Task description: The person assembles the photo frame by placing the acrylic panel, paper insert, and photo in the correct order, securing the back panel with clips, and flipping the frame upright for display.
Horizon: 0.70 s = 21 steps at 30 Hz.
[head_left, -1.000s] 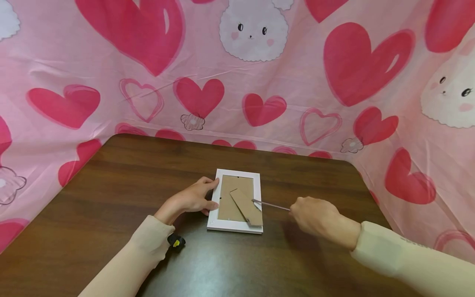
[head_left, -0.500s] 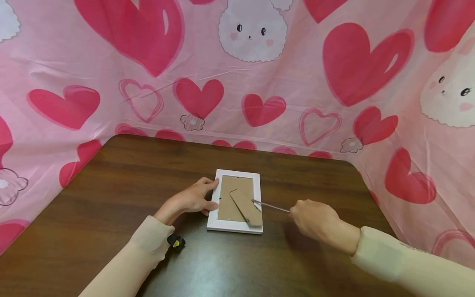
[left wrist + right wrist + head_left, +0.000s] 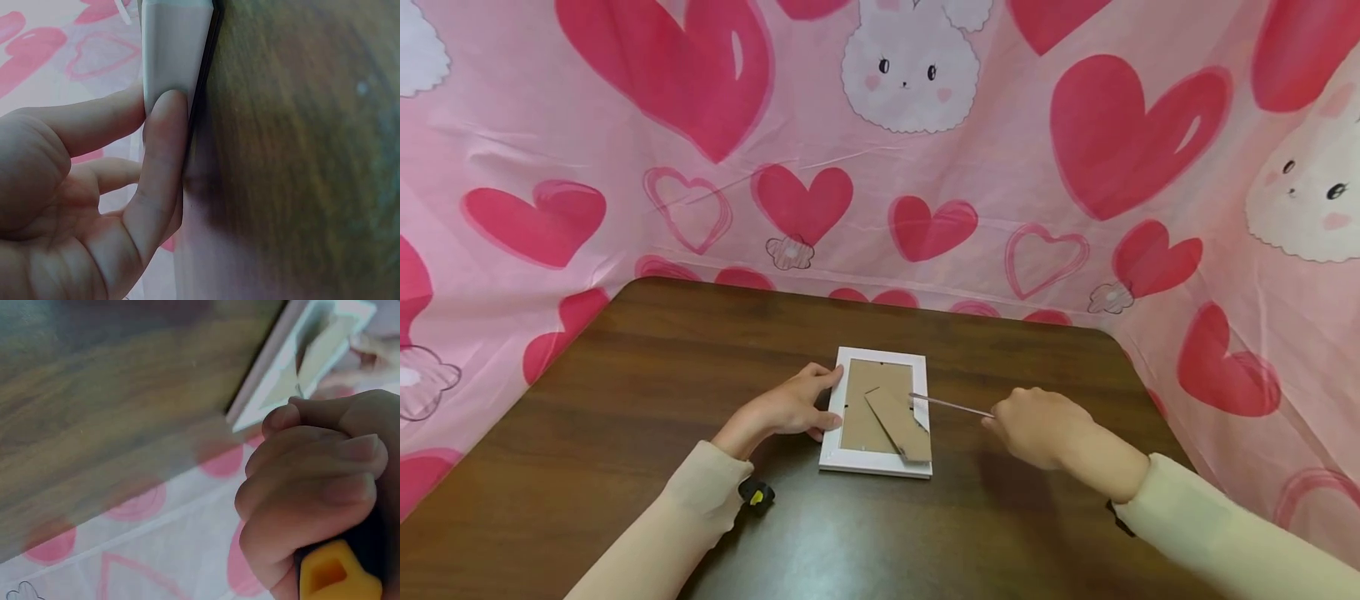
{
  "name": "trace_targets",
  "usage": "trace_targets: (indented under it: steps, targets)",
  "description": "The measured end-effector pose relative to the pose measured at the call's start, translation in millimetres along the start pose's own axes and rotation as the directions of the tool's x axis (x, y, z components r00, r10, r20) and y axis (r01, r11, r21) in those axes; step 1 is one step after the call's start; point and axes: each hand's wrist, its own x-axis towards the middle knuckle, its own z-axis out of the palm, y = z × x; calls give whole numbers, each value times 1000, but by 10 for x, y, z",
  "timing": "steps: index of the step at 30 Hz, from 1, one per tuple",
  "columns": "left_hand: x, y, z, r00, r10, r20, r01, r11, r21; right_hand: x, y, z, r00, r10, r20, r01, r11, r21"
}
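Observation:
A white picture frame (image 3: 830, 458) lies on the table with its brown backboard (image 3: 861, 425) facing up. The stand leg (image 3: 902, 425) slants across the lower right of the backboard. My left hand (image 3: 786, 404) grips the frame's left edge, thumb and fingers spread along it; in the left wrist view the fingertips meet the white side (image 3: 178, 50). My right hand (image 3: 1041, 427) holds a screwdriver (image 3: 955, 407) with a thin metal shaft and a black and yellow handle (image 3: 340, 575). Its tip is at the backboard's right edge, just above a small dark tab (image 3: 912, 408).
The brown wooden table (image 3: 715, 333) spreads around the frame. A pink cloth with hearts and rabbits (image 3: 850, 200) hangs behind and at both sides. A black and yellow item (image 3: 756, 494) shows beside the left cuff.
My right hand has shifted slightly and the screwdriver tip has moved a little up the backboard's right edge, uncovering the dark tab. The left hand keeps its hold; the view tilts up slightly.

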Motion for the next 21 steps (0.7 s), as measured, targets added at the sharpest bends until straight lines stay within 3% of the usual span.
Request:
trace_targets:
  steps: [7, 11, 15, 21]
  targets:
    - [13, -32, 14, 1000, 8, -5, -8, 1000, -4, 99, 269, 36, 996, -22, -83, 29, 997, 76]
    - [20, -43, 9, 1000, 9, -9, -9, 1000, -1, 204, 462, 182, 993, 32, -117, -9, 982, 188]
    - [19, -31, 9, 1000, 4, -12, -4, 1000, 5, 298, 641, 353, 986, 36, -166, 18, 949, 315]
    - [7, -14, 11, 1000, -6, -10, 6, 1000, 9, 410, 876, 571, 977, 37, -211, 40, 936, 350]
